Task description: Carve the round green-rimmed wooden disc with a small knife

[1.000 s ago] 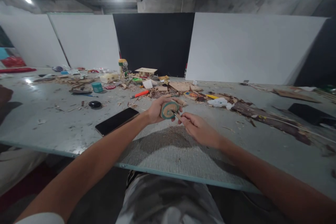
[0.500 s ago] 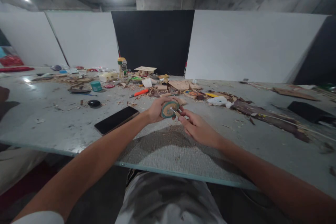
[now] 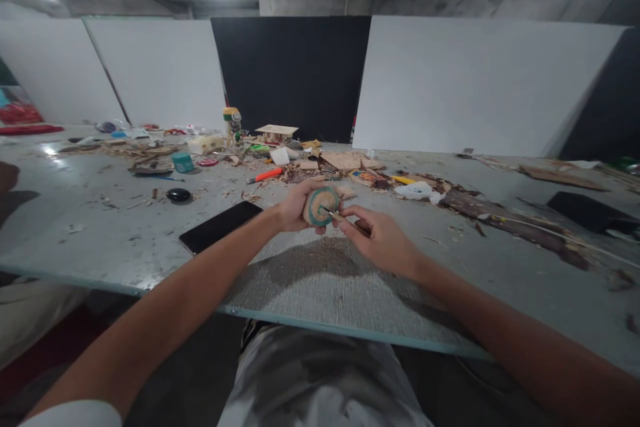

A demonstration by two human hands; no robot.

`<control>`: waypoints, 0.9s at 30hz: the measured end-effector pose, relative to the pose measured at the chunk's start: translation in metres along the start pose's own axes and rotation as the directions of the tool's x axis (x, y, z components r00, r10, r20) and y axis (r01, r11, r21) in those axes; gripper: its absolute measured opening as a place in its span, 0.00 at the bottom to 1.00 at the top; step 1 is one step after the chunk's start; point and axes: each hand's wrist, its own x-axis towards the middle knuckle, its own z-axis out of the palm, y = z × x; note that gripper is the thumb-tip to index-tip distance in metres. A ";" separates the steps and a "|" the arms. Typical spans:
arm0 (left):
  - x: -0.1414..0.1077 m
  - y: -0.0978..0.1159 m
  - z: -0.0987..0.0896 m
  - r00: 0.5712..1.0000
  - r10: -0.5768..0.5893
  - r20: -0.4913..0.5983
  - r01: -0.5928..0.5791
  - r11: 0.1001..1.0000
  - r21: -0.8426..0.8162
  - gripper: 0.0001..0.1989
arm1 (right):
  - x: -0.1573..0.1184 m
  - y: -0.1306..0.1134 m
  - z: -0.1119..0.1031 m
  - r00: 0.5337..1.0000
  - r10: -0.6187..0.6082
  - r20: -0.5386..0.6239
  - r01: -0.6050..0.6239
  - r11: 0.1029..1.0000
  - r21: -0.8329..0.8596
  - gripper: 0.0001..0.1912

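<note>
My left hand (image 3: 296, 205) grips a round piece of wood (image 3: 323, 203) by its left side, fingers curled underneath. The wood's face is pale, with a teal ring near the edge and a small teal mark at the middle. In my right hand (image 3: 375, 233) is a slim carving tool (image 3: 338, 216) with a wooden handle and a thin metal end. Its tip meets the face of the wood near the centre, or hovers very close; I cannot tell which. Both hands are above the near part of the grey table (image 3: 300, 300).
A black phone (image 3: 220, 227) lies left of my hands, with a black mouse-like object (image 3: 179, 195) beyond it. Wood shavings, an orange-handled cutter (image 3: 269, 175), a teal jar (image 3: 183, 161) and bark strips (image 3: 510, 223) are spread about. Another person's hand (image 3: 7, 177) shows at far left.
The round wood has turned and tilted in my left hand, so its face shows more fully. It has shifted slightly left, and the tool now lies flatter across it.
</note>
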 end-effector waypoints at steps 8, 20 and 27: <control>-0.004 0.006 -0.003 0.988 -0.142 0.057 0.138 0.988 0.069 0.31 | 0.000 0.000 -0.005 0.999 -0.016 -0.042 0.014 1.000 -0.025 0.19; -0.003 0.006 -0.011 0.992 -0.121 0.046 0.117 0.990 0.074 0.22 | -0.001 -0.001 -0.006 0.999 -0.005 -0.037 0.004 0.999 -0.043 0.21; -0.007 0.011 0.002 0.981 -0.164 -0.101 0.186 0.938 0.292 0.22 | -0.001 -0.003 -0.008 1.000 0.008 0.008 -0.007 0.993 -0.114 0.20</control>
